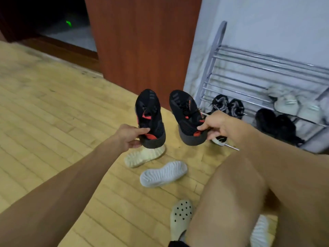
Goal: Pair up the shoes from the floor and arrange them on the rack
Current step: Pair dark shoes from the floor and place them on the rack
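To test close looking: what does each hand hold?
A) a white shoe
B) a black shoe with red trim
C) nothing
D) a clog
B: the left hand grips one black shoe by the heel, the right hand its mate; white shoes lie on the floor.

Dim indoor light, soft blur, wide-angle warp

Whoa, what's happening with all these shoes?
A person is pairing shoes. The left grip holds one black sneaker by its heel, the right grip the other sneaker, both lifted beside the rack. Some pairs already sit on it. Two white shoes lie tipped over on the floor.
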Tool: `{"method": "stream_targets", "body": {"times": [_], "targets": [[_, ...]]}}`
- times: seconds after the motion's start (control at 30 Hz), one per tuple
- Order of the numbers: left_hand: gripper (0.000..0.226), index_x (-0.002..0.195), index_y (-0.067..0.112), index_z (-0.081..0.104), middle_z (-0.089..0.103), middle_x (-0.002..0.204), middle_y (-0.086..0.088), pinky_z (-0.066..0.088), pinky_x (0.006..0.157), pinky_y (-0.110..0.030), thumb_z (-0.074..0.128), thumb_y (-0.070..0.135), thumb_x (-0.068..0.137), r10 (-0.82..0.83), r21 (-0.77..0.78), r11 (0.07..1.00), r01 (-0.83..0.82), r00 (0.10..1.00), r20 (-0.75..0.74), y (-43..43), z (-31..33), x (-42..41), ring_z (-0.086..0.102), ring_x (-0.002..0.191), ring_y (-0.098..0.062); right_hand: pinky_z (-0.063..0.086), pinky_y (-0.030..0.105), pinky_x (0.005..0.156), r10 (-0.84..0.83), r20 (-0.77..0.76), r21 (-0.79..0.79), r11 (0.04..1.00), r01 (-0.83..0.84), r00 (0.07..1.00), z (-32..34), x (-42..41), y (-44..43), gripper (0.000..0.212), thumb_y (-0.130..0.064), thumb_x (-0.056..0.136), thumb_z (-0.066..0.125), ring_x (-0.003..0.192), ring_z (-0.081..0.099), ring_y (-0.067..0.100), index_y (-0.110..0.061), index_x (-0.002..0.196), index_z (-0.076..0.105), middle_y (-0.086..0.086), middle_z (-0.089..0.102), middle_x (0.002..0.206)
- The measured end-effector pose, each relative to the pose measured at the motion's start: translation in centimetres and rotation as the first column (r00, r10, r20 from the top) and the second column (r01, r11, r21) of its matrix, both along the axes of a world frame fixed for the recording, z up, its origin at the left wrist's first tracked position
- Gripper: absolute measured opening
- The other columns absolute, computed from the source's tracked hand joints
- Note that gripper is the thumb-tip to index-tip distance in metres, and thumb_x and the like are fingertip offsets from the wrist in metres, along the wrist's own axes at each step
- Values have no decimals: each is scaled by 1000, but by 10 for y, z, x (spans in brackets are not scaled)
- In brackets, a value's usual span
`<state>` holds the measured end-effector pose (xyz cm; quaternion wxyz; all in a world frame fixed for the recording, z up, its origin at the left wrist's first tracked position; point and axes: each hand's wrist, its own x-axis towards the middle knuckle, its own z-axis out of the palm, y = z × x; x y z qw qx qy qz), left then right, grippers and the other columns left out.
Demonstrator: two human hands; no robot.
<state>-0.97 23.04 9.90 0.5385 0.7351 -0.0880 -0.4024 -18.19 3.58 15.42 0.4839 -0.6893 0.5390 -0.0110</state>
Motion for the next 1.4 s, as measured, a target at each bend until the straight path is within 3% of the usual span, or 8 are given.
{"method": "stream_targets", "body": {"times": [0.2, 0.4, 0.63, 0.8, 0.97, 1.1, 1.27, 1.4], "targets": [[25, 93, 1, 63, 64, 80, -7, 47, 54, -28, 77, 14, 77, -211, -1, 978, 211, 977, 38, -100, 42, -28, 59, 70, -19, 57, 37, 43, -284, 146, 87, 958, 273, 948, 22, -67, -59, 16, 15, 82, 62, 44, 66, 23, 9, 96, 63, 10, 68, 52], [20, 91, 3, 66, 64, 77, -5, 44, 49, -25, 77, 12, 77, -331, -18, 943, 332, 943, 44, -205, 53, -53, 58, 66, -14, 56, 54, 84, -460, 213, 110, 888, 447, 862, 18, -98, -134, 25, 8, 78, 70, 97, 68, 37, 2, 102, 65, 17, 70, 110], [32, 108, -5, 63, 69, 94, -11, 56, 54, -27, 74, 7, 80, -383, -43, 923, 383, 924, 21, -335, 49, -59, 65, 73, -18, 57, 54, 80, -556, 269, 153, 831, 535, 787, 6, -106, -234, 26, 11, 78, 68, 101, 67, 38, 3, 103, 64, 17, 69, 108], [30, 108, -7, 64, 70, 101, -16, 59, 51, -28, 71, 6, 82, -389, -40, 919, 392, 919, 65, -416, 43, -54, 67, 75, -21, 57, 36, 47, -564, 297, 170, 826, 538, 771, -3, -90, -296, 33, 9, 83, 65, 89, 68, 32, 2, 115, 61, 14, 67, 111], [29, 102, -6, 64, 71, 99, -18, 60, 58, -32, 74, 9, 80, -376, 11, 925, 379, 913, 157, -473, 36, -41, 71, 79, -26, 59, 48, 67, -575, 326, 176, 817, 549, 750, -17, -71, -341, 29, 7, 85, 65, 95, 68, 34, 3, 113, 61, 15, 66, 109], [20, 92, -5, 66, 70, 98, -21, 60, 73, -39, 73, 10, 81, -351, 27, 935, 355, 907, 233, -488, 21, -38, 70, 84, -30, 57, 35, 47, -560, 312, 138, 826, 547, 768, -28, -64, -357, 16, 3, 86, 65, 79, 67, 28, 2, 101, 60, 16, 67, 98], [38, 114, 1, 63, 67, 97, -6, 52, 91, -36, 69, 25, 86, -353, -4, 930, 368, 894, 275, -469, 15, -46, 64, 97, -24, 56, 45, 88, -486, 266, -22, 860, 510, 832, -31, -73, -347, 5, -9, 85, 69, 105, 63, 30, -7, 83, 65, 15, 67, 110], [47, 122, 6, 60, 61, 120, -6, 50, 94, -36, 68, 34, 85, -393, 30, 913, 407, 855, 338, -431, 29, -45, 59, 110, -24, 57, 48, 82, -426, 227, -110, 882, 458, 876, -16, -71, -317, 22, -6, 83, 68, 101, 63, 32, 3, 103, 67, 16, 67, 107]]}}
